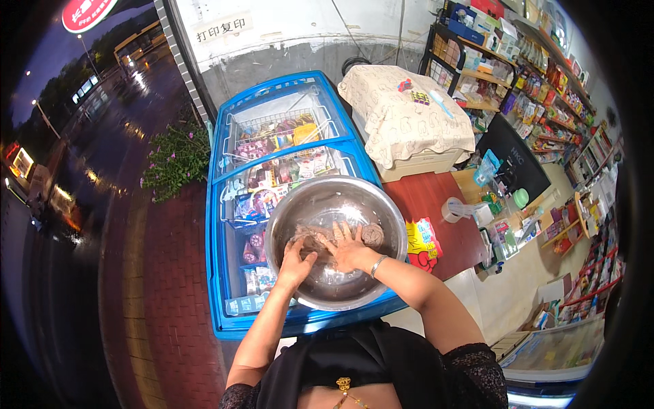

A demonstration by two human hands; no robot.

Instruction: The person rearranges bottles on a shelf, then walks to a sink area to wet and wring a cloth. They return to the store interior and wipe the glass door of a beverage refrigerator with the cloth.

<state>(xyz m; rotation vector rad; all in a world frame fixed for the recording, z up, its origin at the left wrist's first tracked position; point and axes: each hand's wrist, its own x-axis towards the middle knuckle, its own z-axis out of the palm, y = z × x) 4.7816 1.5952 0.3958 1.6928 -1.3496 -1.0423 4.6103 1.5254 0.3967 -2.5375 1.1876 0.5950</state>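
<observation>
A wide stainless steel basin [337,191] rests on the glass top of a blue chest freezer [214,286]. Inside lies a soft, brownish, wet-looking mass [324,250], stretched across the bottom. At its right end is a round, coiled-looking bundle [373,235] of similar colour; whether the two are joined is hidden. My right hand [352,251], with a silver bracelet on the wrist, presses flat on the mass with fingers spread. My left hand [296,263] touches the mass's left end with bent fingers; whether it grips is unclear.
Packaged goods in wire baskets [278,135] show through the freezer's glass. Right of the basin is a reddish wooden tabletop [434,204] with a yellow-and-red packet [423,244] and a tape roll [452,209]. A cloth-covered box [403,117] stands behind; a dark monitor [516,158] sits farther right.
</observation>
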